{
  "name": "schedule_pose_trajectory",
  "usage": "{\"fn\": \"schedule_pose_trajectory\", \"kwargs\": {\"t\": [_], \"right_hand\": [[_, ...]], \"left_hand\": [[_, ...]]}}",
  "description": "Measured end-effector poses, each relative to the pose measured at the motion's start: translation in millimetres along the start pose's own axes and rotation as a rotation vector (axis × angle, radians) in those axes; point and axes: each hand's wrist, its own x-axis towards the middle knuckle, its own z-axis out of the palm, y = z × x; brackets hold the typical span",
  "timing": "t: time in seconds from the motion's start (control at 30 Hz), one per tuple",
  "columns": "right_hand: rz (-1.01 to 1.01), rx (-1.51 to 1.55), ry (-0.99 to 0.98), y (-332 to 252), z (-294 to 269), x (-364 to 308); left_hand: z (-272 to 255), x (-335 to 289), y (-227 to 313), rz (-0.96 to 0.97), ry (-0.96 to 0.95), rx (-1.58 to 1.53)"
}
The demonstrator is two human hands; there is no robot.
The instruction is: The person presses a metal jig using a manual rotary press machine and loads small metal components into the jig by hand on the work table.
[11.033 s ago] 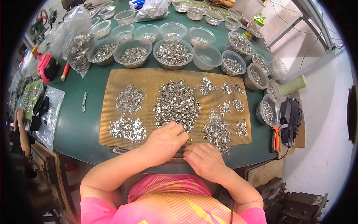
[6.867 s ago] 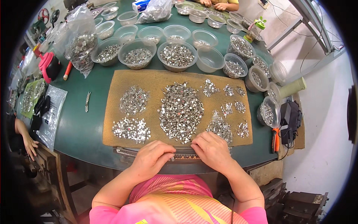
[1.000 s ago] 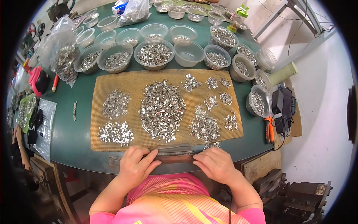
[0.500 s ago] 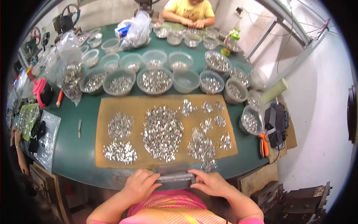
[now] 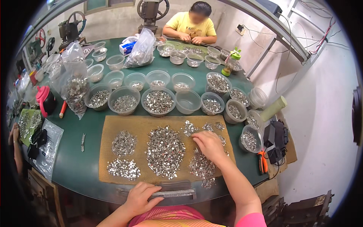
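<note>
At the table's front edge lies a narrow grey metal fixture (image 5: 174, 193) with a bright strip along it. My left hand (image 5: 141, 197) grips its left end between thumb and fingers. Over the right part of the tan mat (image 5: 141, 123), my right hand (image 5: 209, 144) reaches to the lower edge of a small pile of metal pieces (image 5: 189, 128). Its fingertips are pressed together, and anything between them is too small to see. Beside its wrist lies a larger heap of thin metal pieces (image 5: 201, 164). A big mound of small metal pieces (image 5: 165, 151) covers the mat's middle.
Plastic bowls of metal pieces (image 5: 159, 102) stand in rows behind the mat. Orange-handled pliers (image 5: 262, 162) lie at the right edge. A pink-and-black jug (image 5: 44, 100) and a filled plastic bag (image 5: 75, 89) stand left. Across the table, a person in yellow (image 5: 193, 28) works.
My right hand has left the fixture's right end and moved forward to the small piles on the mat. My left hand stays on the fixture. The view has tilted up.
</note>
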Motion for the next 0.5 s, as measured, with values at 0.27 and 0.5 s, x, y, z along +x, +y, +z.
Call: {"fn": "schedule_pose_trajectory", "kwargs": {"t": [0.27,0.5], "right_hand": [[0.021,-0.167,0.019,-2.8,24.9,22.4],[-0.234,-0.266,0.092,-0.2,14.0,7.3]], "left_hand": [[-3.3,2.4,0.1,-0.019,0.0,-0.02],[-3.0,3.2,-0.1,-0.014,-0.01,-0.032]]}}
